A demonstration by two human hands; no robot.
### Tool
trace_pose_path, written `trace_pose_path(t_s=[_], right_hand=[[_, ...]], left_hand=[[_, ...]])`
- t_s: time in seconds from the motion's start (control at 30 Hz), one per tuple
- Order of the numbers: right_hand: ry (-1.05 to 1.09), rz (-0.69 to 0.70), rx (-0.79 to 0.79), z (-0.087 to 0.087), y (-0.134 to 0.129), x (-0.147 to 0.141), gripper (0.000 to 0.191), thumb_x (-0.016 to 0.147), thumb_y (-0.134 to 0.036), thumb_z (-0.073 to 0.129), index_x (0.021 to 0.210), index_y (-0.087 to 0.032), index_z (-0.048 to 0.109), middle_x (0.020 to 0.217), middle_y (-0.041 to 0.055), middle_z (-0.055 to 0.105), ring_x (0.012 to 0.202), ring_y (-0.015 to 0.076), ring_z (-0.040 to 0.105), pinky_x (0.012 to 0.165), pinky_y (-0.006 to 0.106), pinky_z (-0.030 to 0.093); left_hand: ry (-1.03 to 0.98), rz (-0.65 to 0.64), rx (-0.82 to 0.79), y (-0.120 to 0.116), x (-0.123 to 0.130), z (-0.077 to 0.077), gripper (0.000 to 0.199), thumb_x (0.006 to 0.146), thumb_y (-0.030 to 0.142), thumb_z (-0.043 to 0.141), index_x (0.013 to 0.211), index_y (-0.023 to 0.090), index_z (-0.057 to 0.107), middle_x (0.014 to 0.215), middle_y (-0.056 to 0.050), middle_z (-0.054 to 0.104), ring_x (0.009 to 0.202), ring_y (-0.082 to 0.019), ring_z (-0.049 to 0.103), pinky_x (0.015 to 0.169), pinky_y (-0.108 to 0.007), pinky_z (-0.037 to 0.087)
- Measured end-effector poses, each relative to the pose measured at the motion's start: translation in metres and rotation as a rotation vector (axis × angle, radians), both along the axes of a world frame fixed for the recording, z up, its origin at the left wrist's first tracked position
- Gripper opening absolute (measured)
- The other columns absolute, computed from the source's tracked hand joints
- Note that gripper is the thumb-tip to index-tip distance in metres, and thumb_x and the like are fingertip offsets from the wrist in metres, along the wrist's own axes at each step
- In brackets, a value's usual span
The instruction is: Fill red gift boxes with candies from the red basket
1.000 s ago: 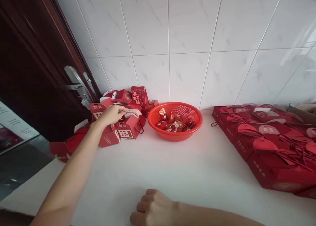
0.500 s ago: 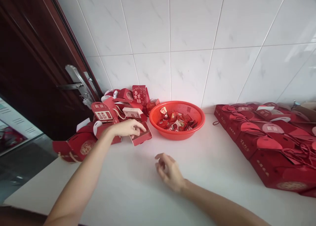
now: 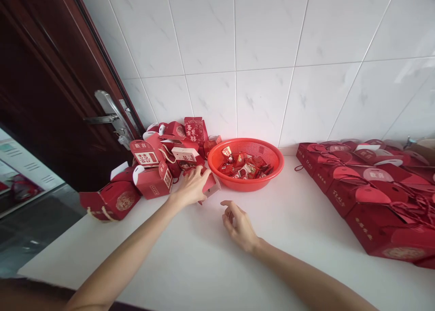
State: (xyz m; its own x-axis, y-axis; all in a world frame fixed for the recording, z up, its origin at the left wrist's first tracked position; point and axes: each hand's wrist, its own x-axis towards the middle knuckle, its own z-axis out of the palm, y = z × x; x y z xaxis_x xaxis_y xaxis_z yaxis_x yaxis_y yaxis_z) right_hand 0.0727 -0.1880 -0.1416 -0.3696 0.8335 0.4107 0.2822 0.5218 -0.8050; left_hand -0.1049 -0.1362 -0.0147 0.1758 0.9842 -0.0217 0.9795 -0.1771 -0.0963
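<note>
My left hand [image 3: 193,187] is closed over a small red cardboard box [image 3: 212,187] at the left side of the basket. The hand hides much of the box; its pale inner edge shows at the right. My right hand [image 3: 240,227] hovers over the white table in front of the basket, fingers loosely curled with a gap at the thumb and nothing visible in them. The red plastic basket [image 3: 245,184] holds several wrapped sweets [image 3: 251,168]. Left of my left hand stand red gift boxes with rope handles [image 3: 125,201] and a red box with a white label [image 3: 153,184].
Tied red gift boxes [image 3: 360,227] stand in rows along the right side of the table [image 3: 190,261]. More red boxes [image 3: 194,132] are piled against the tiled wall [image 3: 263,98]. A dark door [image 3: 50,70] with a metal handle [image 3: 107,119] is at the left.
My left hand has turned over the small box and grips it from above, and the box has tilted and shifted right. My right hand has moved slightly right.
</note>
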Motion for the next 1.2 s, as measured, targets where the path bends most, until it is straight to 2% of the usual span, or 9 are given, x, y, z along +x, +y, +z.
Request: trace_pose_path(t_s=[0.13, 0.37, 0.53, 0.7, 0.93, 1.0, 1.07, 1.13, 1.2], right_hand=[[-0.037, 0.021, 0.013, 0.001, 0.000, 0.000, 0.036, 0.088, -0.018, 0.040, 0.124, -0.021, 0.049, 0.082, 0.0014, 0.059, 0.067, 0.0161, 0.055, 0.068, 0.031, 0.047], [-0.111, 0.041, 0.076, 0.002, -0.001, 0.000, 0.042, 0.088, -0.014, 0.041, 0.130, -0.018, 0.049, 0.086, 0.0029, 0.062, 0.065, 0.0158, 0.054, 0.071, 0.033, 0.046], [-0.142, 0.052, 0.103, 0.005, -0.002, 0.000, 0.046, 0.092, -0.016, 0.042, 0.137, -0.020, 0.047, 0.091, 0.0044, 0.063, 0.066, 0.0153, 0.054, 0.071, 0.032, 0.046], [-0.164, 0.050, 0.094, 0.020, 0.003, 0.000, 0.051, 0.101, -0.031, 0.040, 0.151, -0.023, 0.036, 0.095, 0.0055, 0.065, 0.066, 0.0167, 0.057, 0.071, 0.032, 0.047], [-0.207, -0.169, 0.095, 0.070, 0.010, 0.024, 0.039, 0.101, -0.042, 0.040, 0.128, -0.020, 0.056, 0.086, 0.0049, 0.070, 0.066, 0.0198, 0.063, 0.067, 0.031, 0.043], [-0.211, -0.230, 0.073, 0.089, 0.007, 0.036, 0.037, 0.099, -0.047, 0.042, 0.121, -0.022, 0.059, 0.082, 0.0031, 0.070, 0.060, 0.0180, 0.060, 0.062, 0.029, 0.039], [-0.209, -0.251, 0.054, 0.104, 0.004, 0.049, 0.035, 0.098, -0.051, 0.044, 0.097, -0.023, 0.064, 0.075, 0.0016, 0.068, 0.060, 0.0169, 0.060, 0.059, 0.027, 0.038], [-0.235, -0.262, 0.047, 0.111, 0.001, 0.060, 0.028, 0.093, -0.047, 0.052, 0.082, -0.022, 0.061, 0.072, 0.0013, 0.067, 0.062, 0.0167, 0.060, 0.058, 0.026, 0.038], [-0.283, -0.233, 0.030, 0.110, 0.001, 0.071, 0.014, 0.087, -0.035, 0.058, 0.084, -0.022, 0.062, 0.074, 0.0015, 0.067, 0.064, 0.0165, 0.061, 0.059, 0.027, 0.041]], left_hand=[[0.091, 0.108, 0.071, -0.005, 0.017, -0.009, 0.071, 0.070, 0.004, 0.068, 0.136, 0.016, 0.043, 0.134, -0.020, 0.046, 0.129, -0.037, 0.049, 0.099, -0.046, 0.043], [0.118, 0.209, 0.145, -0.004, 0.017, -0.015, 0.058, 0.082, 0.006, 0.057, 0.138, 0.012, 0.041, 0.126, -0.022, 0.051, 0.120, -0.035, 0.055, 0.094, -0.044, 0.044], [0.043, 0.193, 0.107, -0.009, 0.017, 0.000, 0.040, 0.087, 0.016, 0.054, 0.126, 0.012, 0.049, 0.121, -0.022, 0.058, 0.111, -0.036, 0.062, 0.086, -0.042, 0.049], [-0.186, 0.017, 0.041, -0.024, 0.012, 0.027, 0.032, 0.090, 0.014, 0.041, 0.119, 0.019, 0.051, 0.093, -0.009, 0.071, 0.093, -0.030, 0.070, 0.075, -0.034, 0.047], [-0.635, -0.061, 0.015, -0.042, 0.003, 0.046, 0.039, 0.086, 0.017, 0.040, 0.122, 0.026, 0.053, 0.088, 0.001, 0.068, 0.071, -0.019, 0.064, 0.061, -0.025, 0.043], [-0.723, -0.100, -0.018, -0.041, 0.001, 0.044, 0.038, 0.086, 0.021, 0.041, 0.121, 0.025, 0.057, 0.092, 0.001, 0.070, 0.072, -0.018, 0.064, 0.062, -0.025, 0.044], [-0.726, -0.119, -0.075, -0.037, 0.001, 0.038, 0.036, 0.086, 0.025, 0.042, 0.115, 0.023, 0.064, 0.089, 0.000, 0.070, 0.069, -0.018, 0.062, 0.061, -0.026, 0.044], [-0.702, -0.129, -0.153, -0.033, 0.003, 0.031, 0.038, 0.084, 0.027, 0.044, 0.112, 0.020, 0.069, 0.090, -0.002, 0.072, 0.069, -0.018, 0.062, 0.063, -0.027, 0.045], [-0.698, -0.144, -0.226, -0.030, 0.006, 0.024, 0.044, 0.082, 0.026, 0.046, 0.117, 0.019, 0.070, 0.105, -0.004, 0.074, 0.079, -0.020, 0.065, 0.070, -0.028, 0.049]])
